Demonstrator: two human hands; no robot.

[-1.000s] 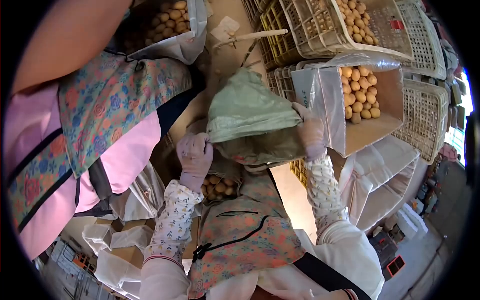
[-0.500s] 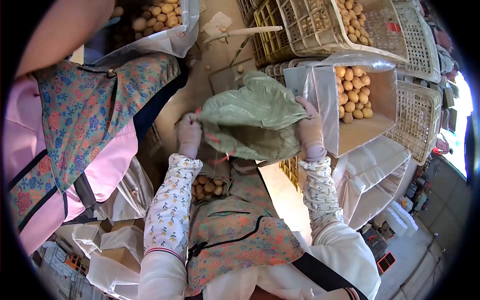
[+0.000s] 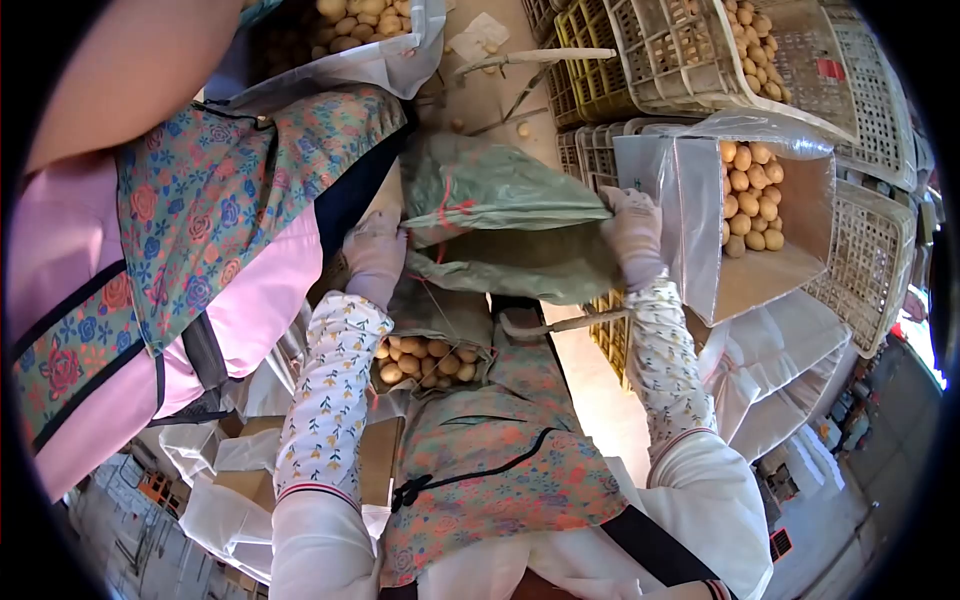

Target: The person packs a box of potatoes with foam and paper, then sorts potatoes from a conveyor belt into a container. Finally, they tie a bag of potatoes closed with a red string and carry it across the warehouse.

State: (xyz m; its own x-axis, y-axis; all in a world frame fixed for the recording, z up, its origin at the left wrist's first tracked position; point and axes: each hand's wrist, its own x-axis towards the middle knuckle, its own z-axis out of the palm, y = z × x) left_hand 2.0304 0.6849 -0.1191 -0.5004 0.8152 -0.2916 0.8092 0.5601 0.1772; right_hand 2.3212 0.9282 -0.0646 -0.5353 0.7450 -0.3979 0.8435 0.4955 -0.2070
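Note:
A green woven sack [image 3: 520, 185] hangs between my hands, its mouth stretched sideways and showing a dark inside. My gloved left hand [image 3: 375, 255] is closed on the sack's left edge, near a red tie string [image 3: 455, 212]. On the other side, my gloved right hand [image 3: 635, 232] pinches the right corner of the rim. Below the sack, round yellow-brown produce [image 3: 430, 362] lies in an open container against my apron. What the sack holds, if anything, cannot be seen.
At right stands a plastic-lined carton [image 3: 770, 270] with similar produce, among stacked plastic crates [image 3: 670, 60]. A co-worker in a flowered apron [image 3: 220, 200] is close on my left, by another lined box [image 3: 400, 50]. A stick-like handle [image 3: 570, 325] lies below the sack.
The view has shifted, so the surroundings appear farther right. The sack's mouth is stretched flatter and wider between my hands. More of the produce below it now shows.

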